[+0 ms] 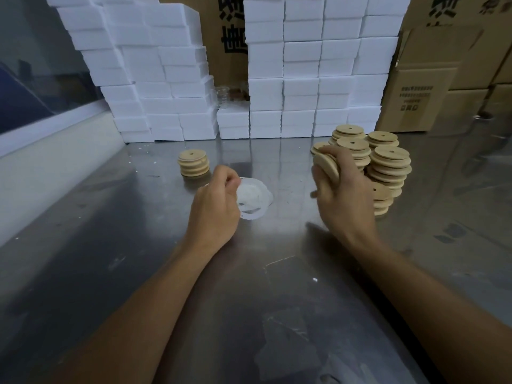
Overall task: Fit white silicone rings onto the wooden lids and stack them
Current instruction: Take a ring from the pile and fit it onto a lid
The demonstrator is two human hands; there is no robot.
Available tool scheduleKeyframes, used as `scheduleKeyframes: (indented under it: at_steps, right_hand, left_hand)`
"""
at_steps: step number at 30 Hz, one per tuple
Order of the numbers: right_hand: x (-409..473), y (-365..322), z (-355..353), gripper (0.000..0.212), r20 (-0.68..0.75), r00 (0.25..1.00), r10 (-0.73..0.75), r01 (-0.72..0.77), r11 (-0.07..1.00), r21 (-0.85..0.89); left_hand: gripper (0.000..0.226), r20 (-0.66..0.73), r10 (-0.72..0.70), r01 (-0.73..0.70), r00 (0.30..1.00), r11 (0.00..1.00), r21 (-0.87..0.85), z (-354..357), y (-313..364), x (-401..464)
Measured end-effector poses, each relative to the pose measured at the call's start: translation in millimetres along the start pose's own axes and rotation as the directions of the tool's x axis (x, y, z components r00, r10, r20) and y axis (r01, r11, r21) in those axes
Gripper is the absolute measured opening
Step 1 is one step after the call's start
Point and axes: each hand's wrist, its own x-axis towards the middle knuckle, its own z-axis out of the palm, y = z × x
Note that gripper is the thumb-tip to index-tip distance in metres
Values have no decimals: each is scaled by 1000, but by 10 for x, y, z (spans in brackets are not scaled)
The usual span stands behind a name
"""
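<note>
My right hand (342,195) grips a tilted bunch of round wooden lids (325,162), held on edge above the table. Just behind it stand several leaning stacks of bare wooden lids (388,164), each lid with a small centre hole. My left hand (219,203) has its fingers curled at the edge of a loose pile of white silicone rings (255,199) lying on the steel table, and seems to pinch one. A short neat stack of lids (193,162), white rings showing between them, stands to the far left.
The steel table (249,286) carries small white crumbs. A wall of white foam blocks (299,79) lines the back edge, with brown cartons (432,87) behind and to the right. A pale ledge (55,162) borders the left side.
</note>
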Motion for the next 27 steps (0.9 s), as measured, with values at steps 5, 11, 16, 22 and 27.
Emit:
scheduleKeyframes:
  at_steps: [5, 11, 16, 22, 27]
  right_hand:
    - [-62, -84, 123, 19, 210, 927, 310, -369, 850, 376]
    - [29, -113, 153, 8, 510, 608, 608, -753, 239, 612]
    - [52, -99, 86, 14, 536, 560, 632, -723, 56, 689]
    - [-2, -85, 160, 29, 388, 665, 638, -703, 362, 612]
    - [-67, -186, 167, 26, 426, 738, 524, -674, 529, 516]
  left_hand:
    - [24, 48, -275, 273, 960, 891, -363, 47, 87, 16]
    - [21, 299, -372, 477, 879, 653, -588, 18, 181, -1]
    - [17, 439, -382, 576, 813, 424, -699, 4, 197, 2]
    - [11, 534, -314, 612, 785, 258, -748, -13, 195, 11]
    - [9, 529, -335, 622, 779, 313, -718, 28, 202, -7]
